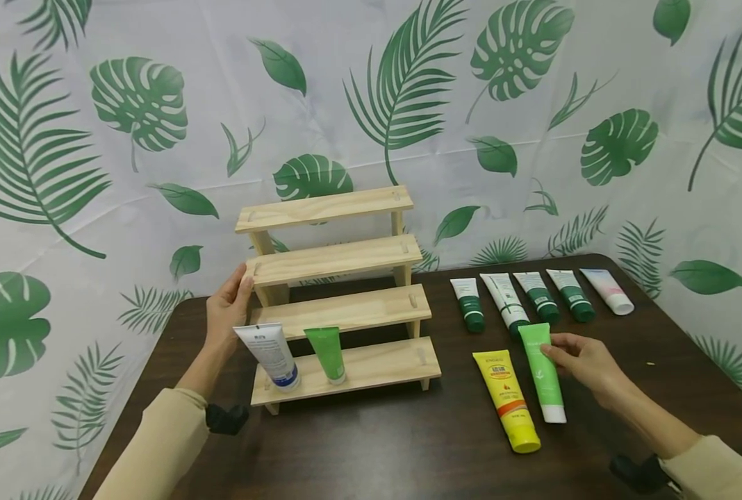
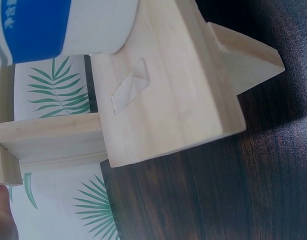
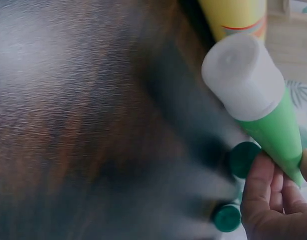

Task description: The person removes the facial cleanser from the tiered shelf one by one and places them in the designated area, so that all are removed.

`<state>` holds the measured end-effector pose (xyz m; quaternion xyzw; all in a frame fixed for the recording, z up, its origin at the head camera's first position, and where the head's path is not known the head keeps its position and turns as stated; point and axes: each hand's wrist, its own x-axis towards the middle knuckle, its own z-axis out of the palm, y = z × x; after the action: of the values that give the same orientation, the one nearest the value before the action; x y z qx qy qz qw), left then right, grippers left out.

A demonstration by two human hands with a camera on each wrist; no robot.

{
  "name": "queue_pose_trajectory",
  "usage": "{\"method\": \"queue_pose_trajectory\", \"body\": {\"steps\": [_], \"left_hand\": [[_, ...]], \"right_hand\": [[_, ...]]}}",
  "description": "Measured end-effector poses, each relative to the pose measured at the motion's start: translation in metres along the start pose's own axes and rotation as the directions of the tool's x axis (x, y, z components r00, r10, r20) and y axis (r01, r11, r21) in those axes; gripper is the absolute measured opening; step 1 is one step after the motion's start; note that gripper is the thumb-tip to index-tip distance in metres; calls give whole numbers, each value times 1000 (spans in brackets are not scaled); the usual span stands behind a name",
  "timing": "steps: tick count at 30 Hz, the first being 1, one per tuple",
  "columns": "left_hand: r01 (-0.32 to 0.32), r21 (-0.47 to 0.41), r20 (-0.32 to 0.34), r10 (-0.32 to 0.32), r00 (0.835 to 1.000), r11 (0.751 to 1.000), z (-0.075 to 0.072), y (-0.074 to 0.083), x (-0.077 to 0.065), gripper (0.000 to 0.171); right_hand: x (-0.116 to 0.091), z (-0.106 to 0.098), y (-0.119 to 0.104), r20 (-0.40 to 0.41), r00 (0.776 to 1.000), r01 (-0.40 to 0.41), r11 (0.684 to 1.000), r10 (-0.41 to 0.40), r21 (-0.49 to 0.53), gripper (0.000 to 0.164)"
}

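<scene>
My right hand (image 1: 586,364) pinches a light green squeeze tube (image 1: 542,375) between thumb and fingers near its upper end. Its white cap (image 3: 243,75) points down toward the table. My left hand (image 1: 226,309) grips the left end of a four-step wooden display rack (image 1: 340,260), at the second board from the top. On the rack's lowest step, a white tube with a blue band (image 1: 267,354) and a small green tube (image 1: 327,353) stand on their caps. A yellow tube (image 1: 507,399) lies just left of the held tube.
Behind the right hand, several tubes lie in a row on the dark table (image 1: 371,458), among them a white-and-green tube (image 1: 505,302) and a pink-and-white tube (image 1: 607,290). A leaf-patterned cloth (image 1: 221,90) hangs behind the table.
</scene>
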<state>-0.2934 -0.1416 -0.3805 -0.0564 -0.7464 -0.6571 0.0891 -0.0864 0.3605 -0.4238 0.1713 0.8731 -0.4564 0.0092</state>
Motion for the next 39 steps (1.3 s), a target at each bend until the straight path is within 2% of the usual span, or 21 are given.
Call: {"method": "queue_pose_trajectory", "body": {"steps": [8, 19, 29, 39], "left_hand": [[2, -7, 4, -2, 1000, 1000, 0, 1, 0, 48], [8, -9, 12, -8, 1000, 1000, 0, 1, -1, 49], [20, -4, 18, -20, 1000, 1000, -1, 3, -2, 49], [33, 15, 12, -33, 999, 999, 0, 2, -3, 48]], "right_hand": [[3, 3, 15, 94, 995, -41, 998, 37, 37, 62], [11, 6, 21, 128, 983, -135, 991, 132, 15, 65], [14, 5, 20, 134, 984, -116, 993, 117, -16, 61], [13, 2, 22, 137, 986, -88, 996, 91, -27, 63]]}}
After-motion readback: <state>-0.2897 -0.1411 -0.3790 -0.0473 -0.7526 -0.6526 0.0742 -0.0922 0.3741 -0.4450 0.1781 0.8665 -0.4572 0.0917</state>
